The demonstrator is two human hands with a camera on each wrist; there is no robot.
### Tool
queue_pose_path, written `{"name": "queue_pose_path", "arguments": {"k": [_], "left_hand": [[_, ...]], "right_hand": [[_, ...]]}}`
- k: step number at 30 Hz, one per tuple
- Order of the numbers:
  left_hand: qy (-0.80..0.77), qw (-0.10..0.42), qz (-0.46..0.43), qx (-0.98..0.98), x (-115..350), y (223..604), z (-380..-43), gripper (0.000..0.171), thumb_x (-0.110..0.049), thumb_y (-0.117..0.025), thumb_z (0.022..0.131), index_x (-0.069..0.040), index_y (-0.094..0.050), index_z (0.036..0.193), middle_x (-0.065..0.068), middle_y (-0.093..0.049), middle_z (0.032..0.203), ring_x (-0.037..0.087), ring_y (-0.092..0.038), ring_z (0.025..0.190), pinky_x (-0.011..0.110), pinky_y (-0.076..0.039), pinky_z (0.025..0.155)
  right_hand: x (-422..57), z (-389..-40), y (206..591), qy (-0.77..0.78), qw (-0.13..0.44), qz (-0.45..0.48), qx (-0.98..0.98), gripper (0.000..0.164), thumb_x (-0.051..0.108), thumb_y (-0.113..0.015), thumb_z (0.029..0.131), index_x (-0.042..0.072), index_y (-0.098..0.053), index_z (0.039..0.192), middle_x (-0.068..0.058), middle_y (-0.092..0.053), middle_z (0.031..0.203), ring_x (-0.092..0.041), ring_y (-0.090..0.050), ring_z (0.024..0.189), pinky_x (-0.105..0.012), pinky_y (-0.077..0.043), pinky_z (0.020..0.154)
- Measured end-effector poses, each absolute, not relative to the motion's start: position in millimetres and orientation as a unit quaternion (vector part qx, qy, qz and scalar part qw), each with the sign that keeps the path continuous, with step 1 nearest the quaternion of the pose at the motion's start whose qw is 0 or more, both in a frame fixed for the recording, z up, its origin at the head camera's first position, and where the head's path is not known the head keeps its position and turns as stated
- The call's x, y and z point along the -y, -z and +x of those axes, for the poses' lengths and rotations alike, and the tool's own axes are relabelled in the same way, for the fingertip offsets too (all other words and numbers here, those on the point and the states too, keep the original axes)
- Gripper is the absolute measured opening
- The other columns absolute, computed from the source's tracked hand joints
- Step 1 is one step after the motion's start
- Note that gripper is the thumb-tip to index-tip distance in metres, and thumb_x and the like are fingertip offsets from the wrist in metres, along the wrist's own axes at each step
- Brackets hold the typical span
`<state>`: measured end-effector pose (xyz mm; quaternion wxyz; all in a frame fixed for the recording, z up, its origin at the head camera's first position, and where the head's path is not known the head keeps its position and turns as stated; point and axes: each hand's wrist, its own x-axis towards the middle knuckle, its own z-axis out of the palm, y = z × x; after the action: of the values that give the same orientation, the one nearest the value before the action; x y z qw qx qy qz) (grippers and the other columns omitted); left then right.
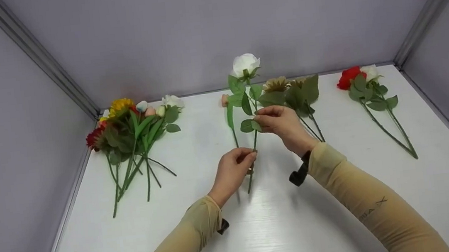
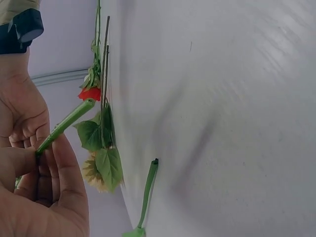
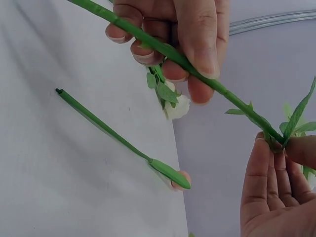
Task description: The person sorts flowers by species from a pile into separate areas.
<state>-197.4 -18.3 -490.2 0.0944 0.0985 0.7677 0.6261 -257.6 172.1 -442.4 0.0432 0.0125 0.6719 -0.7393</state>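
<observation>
A white rose with green leaves is held up above the white table, its bloom toward the back wall. My left hand pinches the lower part of its green stem between thumb and fingers. Higher up, my right hand pinches the stem by the leaves; in the right wrist view that hand shows thumb and fingertips meeting at a leaf joint. Just left of the rose, a peach tulip lies on the table, partly hidden behind my left hand.
A mixed heap of flowers, with a yellow sunflower and a dark red bloom, lies at the left. Behind my right hand are beige flowers with broad leaves. At the right lie a red rose and another white rose. Walls enclose the table.
</observation>
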Motion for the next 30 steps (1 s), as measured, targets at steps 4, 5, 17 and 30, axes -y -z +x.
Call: {"name": "queue_pose_path", "arguments": {"k": [4,5,17,30], "left_hand": [[-0.626,0.119,0.099,-0.764,18.7,491.5,-194.5,0.024,-0.017,-0.069,0.100,-0.004,-0.072,0.119,0.009,-0.070,0.104,0.017,-0.067,0.090,0.032,-0.060,0.076],[-0.624,0.127,0.099,-0.764,18.8,492.1,-193.6,0.025,-0.016,-0.069,0.099,-0.002,-0.072,0.120,0.007,-0.070,0.103,0.017,-0.068,0.090,0.032,-0.060,0.076],[-0.614,0.142,0.112,-0.768,11.6,497.5,-190.8,0.024,-0.012,-0.069,0.099,0.001,-0.070,0.118,0.005,-0.069,0.099,0.016,-0.069,0.084,0.031,-0.060,0.074],[-0.608,0.140,0.126,-0.771,-9.5,500.4,-192.5,0.023,-0.013,-0.068,0.099,0.000,-0.072,0.117,0.002,-0.069,0.097,0.014,-0.068,0.083,0.030,-0.059,0.072]], "right_hand": [[-176.7,-258.2,441.8,0.738,0.037,0.014,-0.674,0.029,0.012,-0.076,0.094,-0.003,-0.068,0.117,-0.012,-0.066,0.106,-0.018,-0.065,0.088,-0.033,-0.059,0.082],[-178.0,-258.2,441.8,0.738,0.035,0.014,-0.674,0.029,0.012,-0.076,0.094,-0.004,-0.067,0.117,-0.012,-0.066,0.106,-0.018,-0.065,0.087,-0.033,-0.059,0.082],[-185.5,-250.5,449.1,0.771,0.054,0.016,-0.635,0.038,0.014,-0.071,0.098,-0.006,-0.060,0.129,-0.013,-0.061,0.114,-0.021,-0.065,0.094,-0.039,-0.057,0.092],[-201.4,-233.8,456.5,0.777,0.045,0.016,-0.628,0.039,-0.003,-0.066,0.096,-0.006,-0.057,0.134,-0.014,-0.062,0.108,-0.024,-0.069,0.094,-0.040,-0.058,0.092]]}}
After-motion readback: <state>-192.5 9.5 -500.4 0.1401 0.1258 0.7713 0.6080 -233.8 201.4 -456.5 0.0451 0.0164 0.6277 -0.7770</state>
